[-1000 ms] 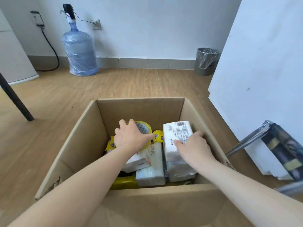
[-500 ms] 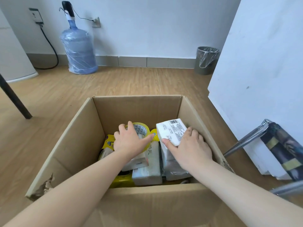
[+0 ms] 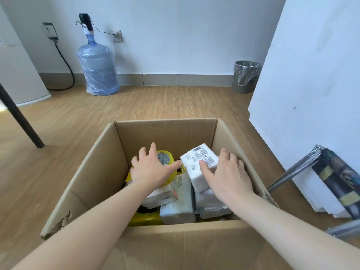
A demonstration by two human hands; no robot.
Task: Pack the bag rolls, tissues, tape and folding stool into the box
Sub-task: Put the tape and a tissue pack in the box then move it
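An open cardboard box (image 3: 101,172) stands on the wooden floor in front of me. Inside lie several white tissue packs (image 3: 178,203), yellow bag rolls (image 3: 144,219) and a yellow tape roll (image 3: 166,157). My left hand (image 3: 153,168) lies flat on the tape roll, fingers spread. My right hand (image 3: 228,173) rests with straight fingers on the top tissue pack (image 3: 196,162), which sits tilted on the right-hand stack. The folding stool (image 3: 329,176), with metal legs and dark patterned fabric, leans outside the box at the right.
A white panel (image 3: 303,75) stands close to the box's right side. A blue water bottle (image 3: 98,73) and a bin (image 3: 244,76) stand by the far wall. A dark table leg (image 3: 19,117) slants at the left.
My right hand has slid from the near end of the top tissue pack onto its right side, and the pack has tilted. My left hand's fingers have spread wider on the tape roll.
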